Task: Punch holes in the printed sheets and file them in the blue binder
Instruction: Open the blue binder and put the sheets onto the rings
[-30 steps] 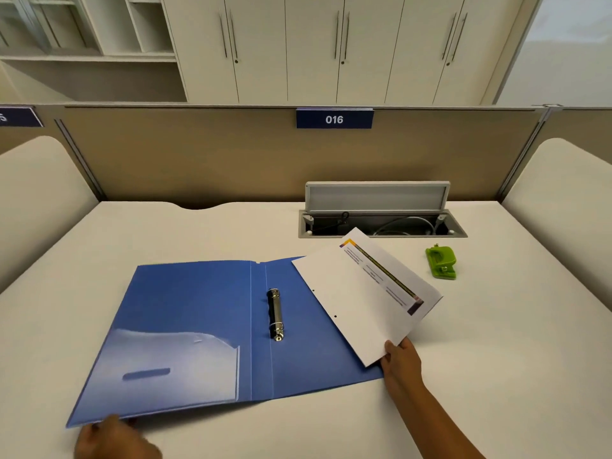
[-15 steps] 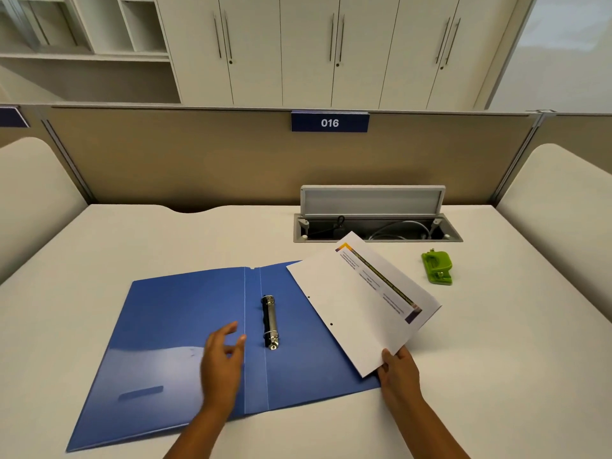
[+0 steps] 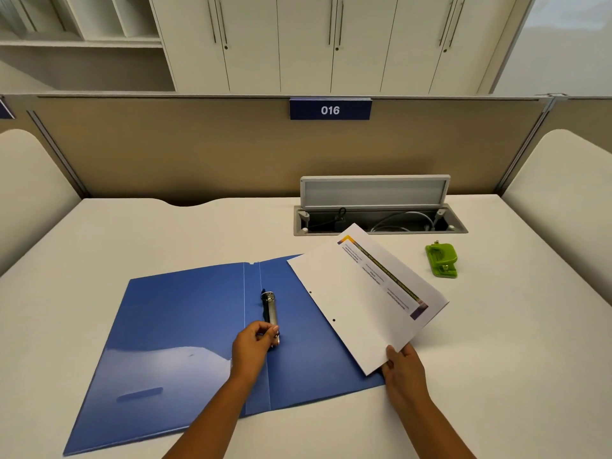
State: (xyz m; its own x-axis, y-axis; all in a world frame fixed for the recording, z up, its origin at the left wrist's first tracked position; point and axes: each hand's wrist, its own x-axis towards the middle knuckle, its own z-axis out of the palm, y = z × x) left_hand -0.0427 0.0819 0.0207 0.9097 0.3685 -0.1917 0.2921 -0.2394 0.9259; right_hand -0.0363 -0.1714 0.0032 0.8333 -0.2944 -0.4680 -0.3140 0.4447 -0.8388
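Observation:
The blue binder (image 3: 185, 326) lies open and flat on the white desk. Its metal ring clip (image 3: 271, 309) runs along the spine fold. My left hand (image 3: 253, 347) rests on the binder with its fingertips pinching the near end of that clip. My right hand (image 3: 402, 367) grips the near corner of the printed sheets (image 3: 361, 303), which are tilted over the binder's right flap. Two punched holes show along the sheets' left edge. The green hole punch (image 3: 442, 260) sits on the desk to the right of the sheets.
An open cable tray (image 3: 381, 223) with a raised lid is set into the desk behind the sheets. A tan partition (image 3: 198, 150) with a "016" label closes off the back. Padded side panels stand at the left and right.
My left hand has come from the binder's near left corner across the left flap to the ring clip. The sheets stay held in my right hand in about the same place.

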